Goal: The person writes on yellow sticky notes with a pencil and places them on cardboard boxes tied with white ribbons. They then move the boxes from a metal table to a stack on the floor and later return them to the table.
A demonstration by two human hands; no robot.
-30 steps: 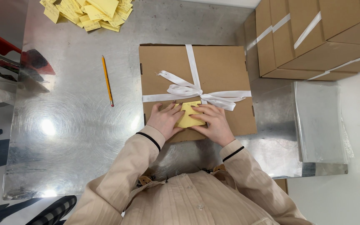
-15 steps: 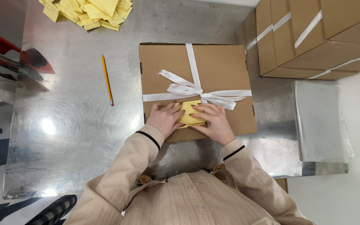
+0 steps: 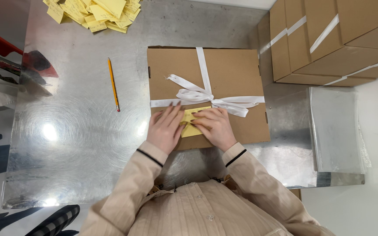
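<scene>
Hardly anything has moved over the last second: both of my hands sit where they were, on the near half of the flat brown cardboard box [image 3: 224, 76], so the yellow paper note [image 3: 192, 124] is still being pressed and worked in place rather than carried anywhere. The note lies on the lid just below the white ribbon [image 3: 206, 97], which crosses the box and is tied in a bow near its middle.

My left hand [image 3: 166, 129] lies flat and nearly fully open, fingers stretched forward with the tips reaching the ribbon band, its inner edge against the left edge of the note. My right hand [image 3: 214, 128] is open as well but more curled, fingers bent over the right part of the note and pinning it to the lid. Neither hand lifts anything. The note's upper edge may be tucked under the ribbon, though my fingers hide that spot and I cannot be sure.

The box rests on the shiny metal table [image 3: 75, 131]. An orange pencil [image 3: 113, 84] lies well left of the box, a heap of yellow notes [image 3: 97, 13] sits at the far edge, and stacked ribboned boxes [image 3: 329, 39] stand to the far right.
</scene>
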